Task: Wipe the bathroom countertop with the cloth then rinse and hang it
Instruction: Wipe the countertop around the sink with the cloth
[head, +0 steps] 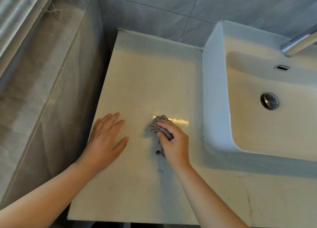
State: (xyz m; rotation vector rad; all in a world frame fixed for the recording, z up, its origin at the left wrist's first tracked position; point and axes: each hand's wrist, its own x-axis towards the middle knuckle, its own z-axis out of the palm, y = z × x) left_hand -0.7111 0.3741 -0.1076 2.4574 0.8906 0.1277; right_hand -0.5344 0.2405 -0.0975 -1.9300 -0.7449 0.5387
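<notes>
Cloth (pixel 153 125) lies bunched in curled fingers (pixel 163 124) of right hand (pixel 173 142); left hand (pixel 104 138) rests flat.

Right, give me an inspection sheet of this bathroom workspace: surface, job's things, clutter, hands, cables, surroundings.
Surface: pale marbled countertop, with a glossy streak beside the cloth and faint marks at front right.
Job's things: grey cloth, bunched on the countertop.
Clutter: loose string on the grey ledge at upper left.
Hands: left hand flat on the countertop, fingers straight; right hand grips the cloth.
Cables: nothing seen.
Surroundings: white basin at right, chrome tap over it, drain plug, grey tiled wall behind.
</notes>
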